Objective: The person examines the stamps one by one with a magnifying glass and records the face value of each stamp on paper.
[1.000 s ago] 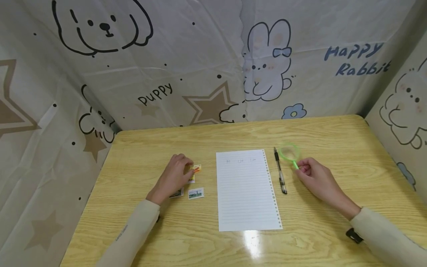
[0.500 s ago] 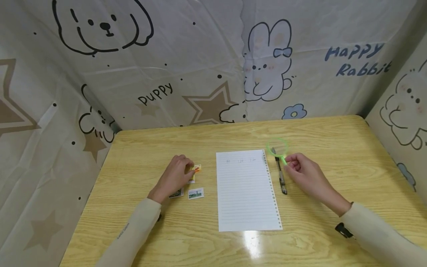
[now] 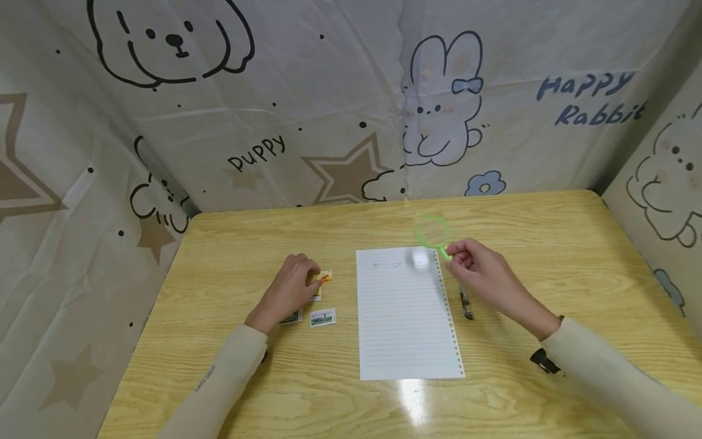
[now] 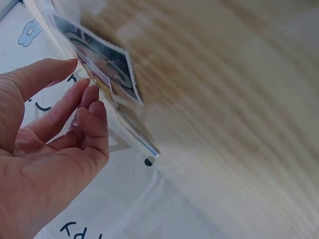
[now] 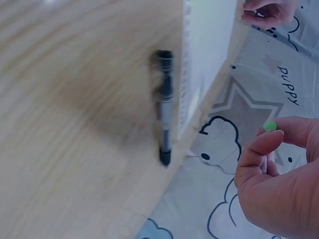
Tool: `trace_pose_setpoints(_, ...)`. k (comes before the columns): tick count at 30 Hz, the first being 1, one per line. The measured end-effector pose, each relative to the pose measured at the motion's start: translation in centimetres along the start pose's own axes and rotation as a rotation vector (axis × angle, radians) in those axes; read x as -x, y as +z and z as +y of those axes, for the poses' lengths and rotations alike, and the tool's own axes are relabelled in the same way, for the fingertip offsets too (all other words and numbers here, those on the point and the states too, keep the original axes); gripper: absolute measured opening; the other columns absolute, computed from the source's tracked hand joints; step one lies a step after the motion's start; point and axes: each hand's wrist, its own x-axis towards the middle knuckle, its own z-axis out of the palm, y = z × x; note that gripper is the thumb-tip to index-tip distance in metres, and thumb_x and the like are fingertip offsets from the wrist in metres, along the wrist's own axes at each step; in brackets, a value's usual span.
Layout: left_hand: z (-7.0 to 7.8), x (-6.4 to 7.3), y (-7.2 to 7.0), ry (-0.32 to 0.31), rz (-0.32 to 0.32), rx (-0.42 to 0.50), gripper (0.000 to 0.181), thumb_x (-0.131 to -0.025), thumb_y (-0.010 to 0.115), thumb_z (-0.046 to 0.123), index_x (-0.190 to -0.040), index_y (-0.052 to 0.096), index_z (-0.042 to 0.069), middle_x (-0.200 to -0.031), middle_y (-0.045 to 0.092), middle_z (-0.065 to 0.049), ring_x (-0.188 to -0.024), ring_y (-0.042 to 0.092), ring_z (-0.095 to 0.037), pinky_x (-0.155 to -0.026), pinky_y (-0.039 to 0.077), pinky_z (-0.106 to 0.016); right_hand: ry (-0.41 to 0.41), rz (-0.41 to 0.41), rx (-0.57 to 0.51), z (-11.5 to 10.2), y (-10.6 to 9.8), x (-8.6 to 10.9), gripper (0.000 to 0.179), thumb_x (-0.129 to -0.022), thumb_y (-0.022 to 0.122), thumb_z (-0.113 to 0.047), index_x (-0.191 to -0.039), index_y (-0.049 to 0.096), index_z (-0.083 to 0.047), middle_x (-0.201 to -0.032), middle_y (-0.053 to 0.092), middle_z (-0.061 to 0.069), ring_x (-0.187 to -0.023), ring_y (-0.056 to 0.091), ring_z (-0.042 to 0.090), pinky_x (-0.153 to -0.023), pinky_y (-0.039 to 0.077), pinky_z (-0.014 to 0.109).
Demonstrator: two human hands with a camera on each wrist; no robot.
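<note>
My right hand (image 3: 479,265) pinches the short handle of a green-rimmed magnifying glass (image 3: 439,246) between thumb and fingers. Its round lens hangs above the top right corner of a lined paper sheet (image 3: 406,323), casting a bright spot there. In the right wrist view only the green handle end (image 5: 270,126) shows at the fingertips. On the left, my left hand (image 3: 290,286) has thumb and forefinger at the edge of a yellow and red postage stamp (image 3: 325,277), seemingly pinching it. A second yellow stamp (image 3: 316,295), a dark stamp (image 3: 294,316) and a green landscape stamp (image 3: 322,317) lie close by.
A black pen (image 5: 166,109) lies along the sheet's punched right edge, partly hidden by my right hand in the head view. The wood-grain table (image 3: 247,390) is bordered behind and at the sides by a printed cloth (image 3: 340,79).
My right hand has carried the magnifying glass leftward, from right of the pen across it to the paper's top right corner. My left hand and the stamps have stayed put.
</note>
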Motion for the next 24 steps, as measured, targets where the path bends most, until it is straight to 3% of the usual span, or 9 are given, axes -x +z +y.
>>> trace_pose_setpoints(11, 0.2, -0.1, -0.1, -0.003, -0.018, -0.002, 0.016, -0.098, 0.082, 0.005, -0.109, 0.077, -0.006, -0.090, 0.061, -0.007, -0.092, 0.054, -0.028, -0.087, 0.050, -0.045, -0.011, -0.047, -0.069, -2.5, 2.6, -1.6, 0.021, -0.104, 0.074, -0.009, -0.120, 0.068, 0.004, -0.096, 0.067, 0.007, -0.082, 0.059, 0.020, -0.067, 0.049, 0.025)
trace_pose_setpoints(24, 0.7, -0.4, -0.3, -0.057, -0.047, 0.002, 0.016, -0.099, 0.081, 0.003, -0.110, 0.077, -0.007, -0.092, 0.061, -0.010, -0.094, 0.052, -0.029, -0.084, 0.049, -0.043, -0.054, -0.134, -0.095, -4.1, 6.7, -3.4, 0.017, -0.103, 0.075, -0.008, -0.116, 0.069, 0.001, -0.093, 0.066, 0.004, -0.081, 0.059, 0.018, -0.067, 0.049, 0.027)
